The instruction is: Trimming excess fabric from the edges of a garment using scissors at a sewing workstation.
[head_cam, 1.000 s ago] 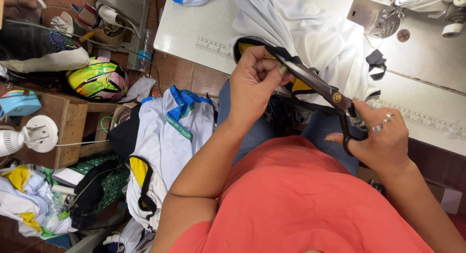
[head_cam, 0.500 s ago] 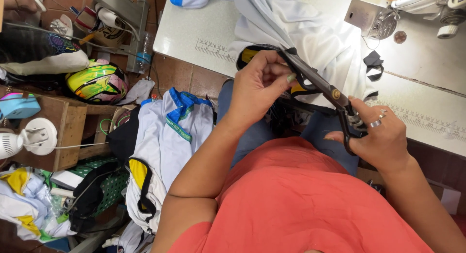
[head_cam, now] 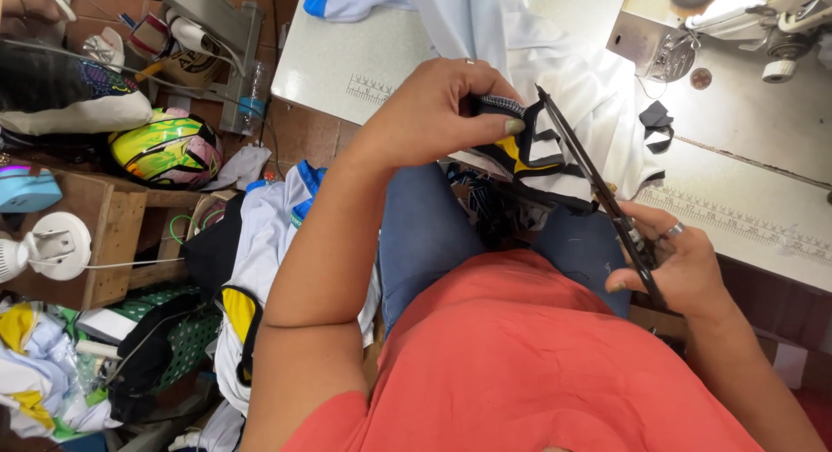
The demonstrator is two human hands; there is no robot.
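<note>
We see the left hand (head_cam: 433,114) raised over the lap, its grip closed on a folded piece of black, white and yellow fabric (head_cam: 529,153), pinched between thumb and fingers near the near edge of the pale surface (head_cam: 347,62). The fabric hangs down and to the right of that hand, in front of a larger white garment (head_cam: 563,71) draped over the surface's edge.

The right hand (head_cam: 680,266) sits lower and to the right, its grip closed around the handles of dark scissors (head_cam: 594,175); a ring shows on one finger. The blades point up and left, and their tip lies just beside the fabric's upper edge, close to the left fingertips. We cannot tell whether the blades are parted or together.

Below the hands we see blue jeans (head_cam: 425,235) and a coral shirt (head_cam: 520,365). At the far right stands a sewing machine (head_cam: 745,19) on the surface, with a small dark scrap (head_cam: 656,118) near it and a printed ruler strip (head_cam: 737,222) along the near edge.

On the left, a yellow-green helmet (head_cam: 165,149) rests on a wooden shelf (head_cam: 113,235), a small white fan (head_cam: 48,244) sits nearer, and white, blue and yellow garments (head_cam: 260,270) are heaped on the floor.
</note>
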